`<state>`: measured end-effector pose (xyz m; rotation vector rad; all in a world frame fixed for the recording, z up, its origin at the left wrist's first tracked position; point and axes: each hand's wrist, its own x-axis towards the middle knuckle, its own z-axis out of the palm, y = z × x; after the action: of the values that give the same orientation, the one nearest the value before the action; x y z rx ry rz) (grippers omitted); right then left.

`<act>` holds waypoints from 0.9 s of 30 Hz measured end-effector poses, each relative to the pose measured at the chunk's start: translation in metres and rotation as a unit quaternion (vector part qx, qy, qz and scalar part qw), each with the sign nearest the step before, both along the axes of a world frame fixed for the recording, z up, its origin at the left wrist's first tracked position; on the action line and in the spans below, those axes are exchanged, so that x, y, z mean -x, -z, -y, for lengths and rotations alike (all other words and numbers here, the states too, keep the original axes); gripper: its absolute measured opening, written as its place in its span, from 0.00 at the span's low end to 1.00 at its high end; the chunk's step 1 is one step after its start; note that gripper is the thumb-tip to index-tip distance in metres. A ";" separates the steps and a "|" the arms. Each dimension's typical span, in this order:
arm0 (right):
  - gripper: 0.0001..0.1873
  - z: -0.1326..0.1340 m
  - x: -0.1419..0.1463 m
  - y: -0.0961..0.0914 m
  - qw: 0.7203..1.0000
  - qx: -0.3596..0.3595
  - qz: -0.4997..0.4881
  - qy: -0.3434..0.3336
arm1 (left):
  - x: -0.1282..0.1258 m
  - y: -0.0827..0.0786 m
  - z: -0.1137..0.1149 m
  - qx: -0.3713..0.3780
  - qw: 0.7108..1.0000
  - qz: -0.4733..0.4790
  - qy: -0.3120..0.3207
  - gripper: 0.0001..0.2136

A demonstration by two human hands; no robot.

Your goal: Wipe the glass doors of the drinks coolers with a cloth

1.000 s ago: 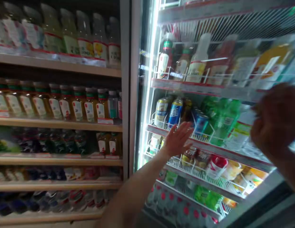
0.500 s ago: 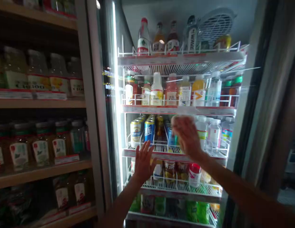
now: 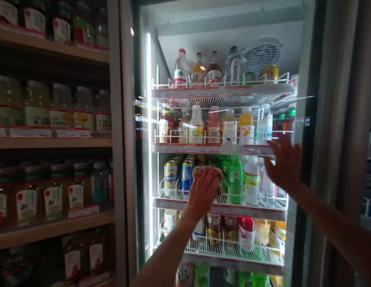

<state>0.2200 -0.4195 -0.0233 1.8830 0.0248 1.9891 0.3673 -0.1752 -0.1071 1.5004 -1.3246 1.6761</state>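
A pale, crumpled cloth (image 3: 198,170) peeks from the left grip (image 3: 202,192), fingers bunched over it; the right grip (image 3: 284,164) is spread.

There were two hands, one left hand (image 3: 203,191) and one right hand (image 3: 283,165), and one cloth (image 3: 218,171). The top cooler shelf (image 3: 223,92) carried four upright bottles (image 3: 214,73), with one round vent (image 3: 261,56) behind. One pale can (image 3: 171,177) and one blue can (image 3: 187,177) fronted the left end; two pale-labelled bottles (image 3: 96,255) stood at lower left.
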 end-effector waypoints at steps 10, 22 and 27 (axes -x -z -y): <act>0.27 0.058 0.027 -0.015 0.996 0.014 0.069 0.058 | 0.002 -0.034 0.010 0.078 0.996 0.005 -0.045 0.16; 0.28 0.057 0.028 -0.006 0.995 0.078 0.029 0.052 | -0.030 -0.092 -0.032 0.236 0.967 -0.044 -0.087 0.17; 0.29 0.058 0.029 -0.005 0.995 0.076 0.031 0.060 | 0.023 -0.048 0.040 -0.034 0.993 0.099 -0.044 0.17</act>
<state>0.1912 -0.4773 -0.0182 1.6871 0.0430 1.9091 0.3444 -0.2152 -0.0589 1.4816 -1.4504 1.8952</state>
